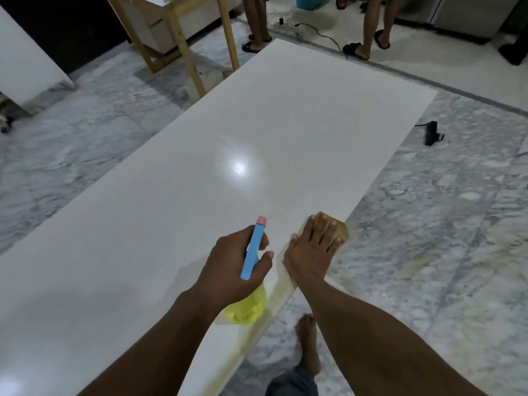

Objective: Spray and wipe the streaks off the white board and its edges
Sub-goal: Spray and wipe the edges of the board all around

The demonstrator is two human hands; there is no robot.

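Observation:
A large white board (217, 155) lies flat and fills the middle of the view. Its right edge near me carries yellowish streaks (281, 292). My left hand (231, 267) grips a spray bottle (253, 252) with a blue head, a pink nozzle tip and a yellow body, held over the board's near right part. My right hand (310, 250) presses flat, fingers straight, on a tan cloth (340, 228) at the board's right edge. Most of the cloth is hidden under the hand.
Grey marble floor (428, 238) surrounds the board. A wooden frame table (183, 44) stands at the far left. Two people's legs (371, 27) stand beyond the far end. A black power strip (431, 133) lies right of the board. My bare foot (308, 347) is beside the edge.

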